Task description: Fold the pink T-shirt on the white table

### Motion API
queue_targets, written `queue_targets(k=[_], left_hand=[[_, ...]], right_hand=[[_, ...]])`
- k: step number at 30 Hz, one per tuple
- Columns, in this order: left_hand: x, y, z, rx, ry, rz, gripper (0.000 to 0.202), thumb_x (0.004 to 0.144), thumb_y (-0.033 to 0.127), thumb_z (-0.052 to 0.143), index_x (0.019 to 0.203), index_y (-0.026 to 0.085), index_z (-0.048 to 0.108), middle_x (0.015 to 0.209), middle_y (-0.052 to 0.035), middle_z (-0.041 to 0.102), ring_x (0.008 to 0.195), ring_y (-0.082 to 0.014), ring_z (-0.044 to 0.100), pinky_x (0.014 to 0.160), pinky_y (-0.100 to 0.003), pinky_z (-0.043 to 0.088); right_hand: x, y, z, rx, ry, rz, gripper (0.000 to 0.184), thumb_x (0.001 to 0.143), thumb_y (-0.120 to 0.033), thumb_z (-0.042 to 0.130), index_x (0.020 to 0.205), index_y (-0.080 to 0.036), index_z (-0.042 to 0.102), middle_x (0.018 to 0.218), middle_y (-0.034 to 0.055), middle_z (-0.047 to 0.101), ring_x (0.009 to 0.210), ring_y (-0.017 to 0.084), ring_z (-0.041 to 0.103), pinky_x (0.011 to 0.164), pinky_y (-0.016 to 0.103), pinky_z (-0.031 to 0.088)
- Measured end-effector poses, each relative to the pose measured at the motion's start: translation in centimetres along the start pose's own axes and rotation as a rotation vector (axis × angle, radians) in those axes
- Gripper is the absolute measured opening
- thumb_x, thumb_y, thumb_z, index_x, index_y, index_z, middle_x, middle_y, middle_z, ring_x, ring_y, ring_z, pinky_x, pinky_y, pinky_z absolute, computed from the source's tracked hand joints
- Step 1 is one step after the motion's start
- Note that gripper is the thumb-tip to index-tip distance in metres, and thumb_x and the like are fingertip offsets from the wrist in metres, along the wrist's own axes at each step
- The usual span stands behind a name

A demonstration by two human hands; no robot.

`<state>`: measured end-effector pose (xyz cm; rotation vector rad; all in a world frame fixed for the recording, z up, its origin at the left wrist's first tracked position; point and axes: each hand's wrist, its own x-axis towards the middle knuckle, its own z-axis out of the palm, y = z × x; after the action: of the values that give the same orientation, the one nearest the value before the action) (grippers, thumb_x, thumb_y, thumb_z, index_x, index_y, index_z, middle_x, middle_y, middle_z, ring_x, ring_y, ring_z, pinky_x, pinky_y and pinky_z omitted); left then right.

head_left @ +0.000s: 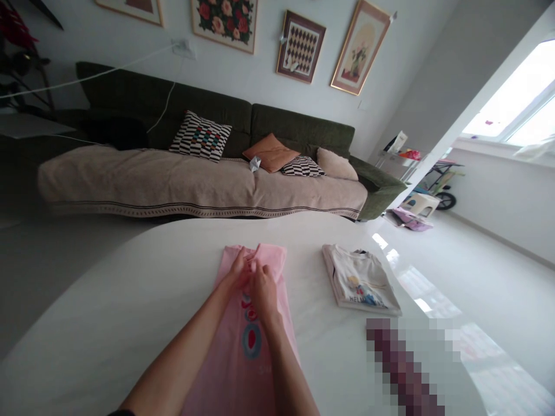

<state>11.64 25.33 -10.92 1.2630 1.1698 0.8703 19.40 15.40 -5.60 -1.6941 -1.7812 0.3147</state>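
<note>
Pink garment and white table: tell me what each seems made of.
Pink garment: probably matte cotton knit, judging by its soft folds and lack of shine. White table: smooth, faint sheen, no visible grain; perhaps lacquer, laminate or stone.

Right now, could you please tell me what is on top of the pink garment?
The left hand and right hand are on the pink garment's far end. Some print shows between the arms; fabric under hands and arms is hidden.

Left hand (237,273) and right hand (263,289) bare; left forearm (186,352) and right forearm (289,364) likewise bare, slim, narrowing toward the wrists; dark edge (122,412), apparently a sleeve, at left arm's lower visible end; fabric and trim too small to tell.
</note>
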Motion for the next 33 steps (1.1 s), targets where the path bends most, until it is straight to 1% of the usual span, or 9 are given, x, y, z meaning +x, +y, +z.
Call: queue_targets(k=[2,4,9,12,14,20,24,28,33], left_hand=[[-1.4,-0.5,-1.6,-0.054,-0.063,-0.064,0.046,0.087,0.05,0.035,0.101,0.012,0.058,0.095,-0.0077,0.064,0.085,-0.0189,0.061,0.077,-0.036,0.048],[-2.3,-1.0,-2.2,-0.062,-0.106,-0.091,0.048,0.087,0.051,0.034,0.096,0.012,0.06,0.089,-0.009,0.066,0.082,-0.0193,0.063,0.075,-0.032,0.049],[-1.8,-1.4,-0.7,-0.055,-0.102,-0.126,0.028,0.085,0.034,0.049,0.102,0.012,0.055,0.092,-0.0068,0.064,0.077,-0.015,0.062,0.071,-0.031,0.05],[-1.2,-1.5,0.1,-0.013,-0.06,-0.127,0.028,0.086,0.033,0.049,0.106,0.014,0.053,0.1,-0.005,0.059,0.082,-0.0143,0.059,0.071,-0.034,0.05],[-1.1,-1.6,0.2,0.03,-0.036,-0.122,0.028,0.085,0.032,0.05,0.107,0.014,0.052,0.102,-0.0052,0.057,0.084,-0.0149,0.058,0.072,-0.034,0.05],[-0.8,-0.5,-0.4,0.183,0.017,-0.055,0.029,0.085,0.032,0.051,0.108,0.015,0.052,0.104,-0.0056,0.056,0.086,-0.0158,0.057,0.073,-0.035,0.05],[-0.5,0.2,-1.3,0.298,0.092,0.003,0.029,0.085,0.031,0.051,0.109,0.015,0.051,0.107,-0.006,0.056,0.089,-0.0167,0.057,0.076,-0.037,0.049],[-1.1,-0.8,-2.0,0.436,0.182,0.008,0.029,0.084,0.032,0.051,0.108,0.015,0.052,0.107,-0.0061,0.056,0.091,-0.0174,0.056,0.078,-0.038,0.048],[-1.4,-1.5,-2.2,0.573,0.278,0.047,0.037,0.084,0.031,0.051,0.117,0.016,0.046,0.116,-0.0081,0.052,0.1,-0.0203,0.053,0.084,-0.042,0.045]], right_hand=[[-2.1,-1.6,0.0,-0.003,-0.104,-0.092,0.046,0.079,-0.018,0.043,0.126,-0.016,0.04,0.1,0.0098,0.056,0.086,0.019,0.055,0.071,0.03,0.044],[-5.6,-1.7,-1.5,0.007,-0.097,-0.126,0.045,0.079,-0.021,0.048,0.124,-0.02,0.041,0.107,0.0085,0.054,0.095,0.021,0.054,0.076,0.031,0.044],[-18.0,2.6,-6.1,-0.149,0.021,0.115,0.025,0.076,-0.028,0.052,0.101,-0.023,0.05,0.092,0.0054,0.058,0.084,0.02,0.056,0.072,0.03,0.045],[-24.0,4.8,-5.7,-0.34,-0.104,0.206,0.02,0.067,-0.023,0.059,0.085,-0.022,0.052,0.081,0.0042,0.06,0.074,0.02,0.058,0.064,0.028,0.044],[-26.0,5.4,-4.6,-0.463,-0.14,0.228,0.021,0.067,-0.017,0.055,0.087,-0.02,0.052,0.079,0.0056,0.062,0.073,0.022,0.059,0.062,0.029,0.043],[-25.7,3.5,-3.3,-0.464,-0.089,0.174,0.018,0.07,-0.007,0.041,0.077,-0.021,0.049,0.068,0.0032,0.061,0.065,0.02,0.06,0.059,0.027,0.039],[-25.2,1.4,-2.2,-0.295,-0.1,0.056,0.012,0.071,-0.014,0.044,0.078,-0.023,0.049,0.065,0.0027,0.061,0.06,0.019,0.059,0.053,0.025,0.037],[-25.2,0.9,-1.0,-0.287,-0.203,0.012,0.007,0.074,-0.029,0.051,0.074,-0.023,0.052,0.062,0.0038,0.063,0.056,0.021,0.061,0.048,0.024,0.037],[-23.2,1.7,-2.7,-0.238,-0.207,-0.008,0.015,0.081,-0.022,0.043,0.074,-0.023,0.056,0.07,0.0015,0.065,0.061,0.014,0.062,0.051,0.019,0.044]])
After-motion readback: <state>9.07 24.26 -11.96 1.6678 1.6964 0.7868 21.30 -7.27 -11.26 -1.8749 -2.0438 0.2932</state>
